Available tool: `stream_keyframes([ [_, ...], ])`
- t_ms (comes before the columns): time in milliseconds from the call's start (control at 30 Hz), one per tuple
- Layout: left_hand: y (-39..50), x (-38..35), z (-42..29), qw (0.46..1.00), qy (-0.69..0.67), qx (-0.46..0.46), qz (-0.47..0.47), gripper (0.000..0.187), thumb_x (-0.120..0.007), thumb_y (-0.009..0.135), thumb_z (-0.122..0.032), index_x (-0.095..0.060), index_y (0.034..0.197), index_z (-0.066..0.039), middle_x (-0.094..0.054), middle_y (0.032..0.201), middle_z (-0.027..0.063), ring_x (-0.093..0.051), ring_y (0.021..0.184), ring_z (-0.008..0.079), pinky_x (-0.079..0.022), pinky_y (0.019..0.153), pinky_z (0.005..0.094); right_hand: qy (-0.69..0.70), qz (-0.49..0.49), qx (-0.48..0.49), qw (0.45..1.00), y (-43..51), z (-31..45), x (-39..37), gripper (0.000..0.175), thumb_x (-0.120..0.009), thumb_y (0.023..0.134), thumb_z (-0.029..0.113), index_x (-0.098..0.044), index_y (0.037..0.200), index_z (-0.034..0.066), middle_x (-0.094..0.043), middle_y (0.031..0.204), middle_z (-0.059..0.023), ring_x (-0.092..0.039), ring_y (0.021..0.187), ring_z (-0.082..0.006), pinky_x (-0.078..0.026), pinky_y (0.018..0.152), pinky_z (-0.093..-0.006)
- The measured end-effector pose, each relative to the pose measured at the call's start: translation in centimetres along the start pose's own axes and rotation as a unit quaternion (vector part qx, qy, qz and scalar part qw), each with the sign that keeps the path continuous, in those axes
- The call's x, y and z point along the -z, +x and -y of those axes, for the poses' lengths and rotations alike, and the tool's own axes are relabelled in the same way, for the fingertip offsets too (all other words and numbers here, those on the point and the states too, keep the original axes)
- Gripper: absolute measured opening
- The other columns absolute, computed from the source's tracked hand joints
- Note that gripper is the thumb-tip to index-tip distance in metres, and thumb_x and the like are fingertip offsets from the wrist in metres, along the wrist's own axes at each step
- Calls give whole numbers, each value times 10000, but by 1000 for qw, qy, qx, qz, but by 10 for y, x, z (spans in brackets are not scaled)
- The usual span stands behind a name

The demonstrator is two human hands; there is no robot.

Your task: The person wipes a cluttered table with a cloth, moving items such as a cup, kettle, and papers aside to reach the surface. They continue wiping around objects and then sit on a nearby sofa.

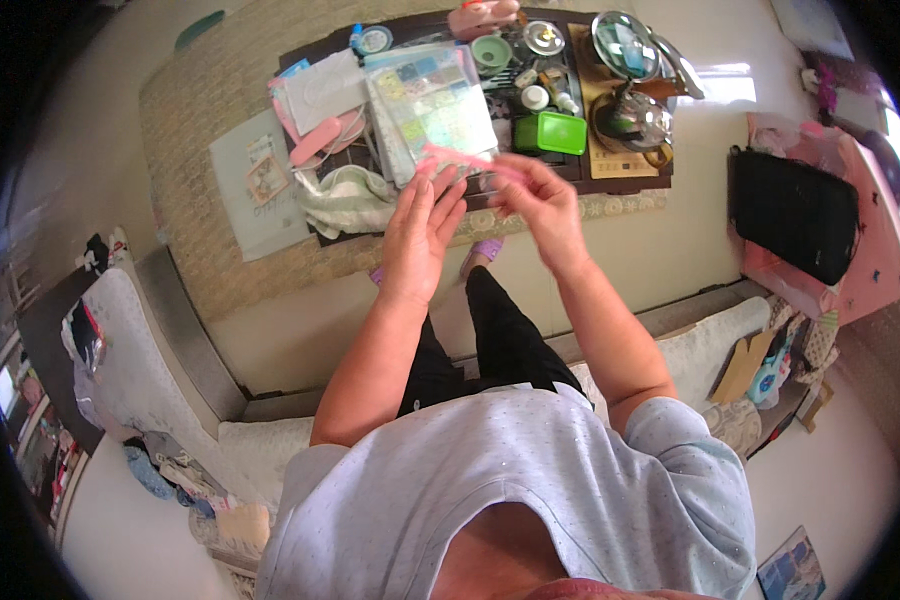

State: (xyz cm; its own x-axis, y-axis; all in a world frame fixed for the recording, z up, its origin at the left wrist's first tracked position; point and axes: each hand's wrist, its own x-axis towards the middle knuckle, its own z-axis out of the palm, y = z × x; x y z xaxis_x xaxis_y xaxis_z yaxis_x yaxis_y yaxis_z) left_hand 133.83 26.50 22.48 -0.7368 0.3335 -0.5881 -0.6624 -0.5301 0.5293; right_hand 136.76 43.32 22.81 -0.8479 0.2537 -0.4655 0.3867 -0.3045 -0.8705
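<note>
Between the fingertips of my right hand point(547, 206) is a thin pink strip point(461, 157), blurred, so its exact kind cannot be told. It stretches leftward towards my left hand point(424, 236). That hand is held upright with the fingers extended and apart, near the strip's left end; whether they touch cannot be told. Just beyond both hands, a stack of clear plastic sleeves point(431, 97) with coloured sheets lies on the dark table point(637, 182). A green and white striped towel point(349, 201) hangs at the table's near edge, left of my left hand.
A green lidded plastic box point(562, 133) stands right of the stack. Farther right are a glass teapot point(634, 124) and a glass lid point(625, 45). A pink corded device point(319, 142) lies left. A black bag point(795, 214) rests on a pink box point(877, 247).
</note>
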Motion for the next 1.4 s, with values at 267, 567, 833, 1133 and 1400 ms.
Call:
stream_keyframes([
  [267,-35,60,38,991,54,109,-59,422,-543,995,-191,-475,1388,-53,-571,1323,124,-583,1175,204,-486,987,337,-446,-275,196,829,92,41,112,323,-704,827,243,-681,1103,77,-700,830,-154,-686,768,-256,-535,742,-367],
  [567,-70,93,69,979,39,144,-138,368,-531,990,-144,-513,1345,-48,-603,1246,112,-599,1102,195,-487,955,325,-562,-178,181,787,157,8,135,316,-642,862,248,-649,1133,86,-703,999,-174,-662,968,-362,-518,847,-451],
  [833,-67,86,76,981,29,146,-123,375,-556,985,-152,-517,1341,-42,-602,1251,114,-587,1111,195,-468,963,328,-551,-183,100,808,201,-1,143,302,-622,869,322,-689,1026,73,-716,959,-136,-664,937,-360,-522,822,-435],
  [1133,-67,99,81,978,30,156,-138,360,-556,980,-146,-531,1328,-55,-618,1226,90,-595,1089,179,-472,946,320,-546,-110,145,818,211,-18,143,362,-642,858,353,-686,1118,105,-708,974,-162,-662,953,-366,-523,840,-432],
  [1400,-65,109,83,979,32,146,-137,355,-569,974,-151,-542,1316,-58,-626,1217,86,-607,1066,174,-482,937,314,-579,-86,168,793,192,-16,137,493,-674,818,199,-578,1297,129,-672,1120,-162,-635,1038,-365,-506,905,-452],
])
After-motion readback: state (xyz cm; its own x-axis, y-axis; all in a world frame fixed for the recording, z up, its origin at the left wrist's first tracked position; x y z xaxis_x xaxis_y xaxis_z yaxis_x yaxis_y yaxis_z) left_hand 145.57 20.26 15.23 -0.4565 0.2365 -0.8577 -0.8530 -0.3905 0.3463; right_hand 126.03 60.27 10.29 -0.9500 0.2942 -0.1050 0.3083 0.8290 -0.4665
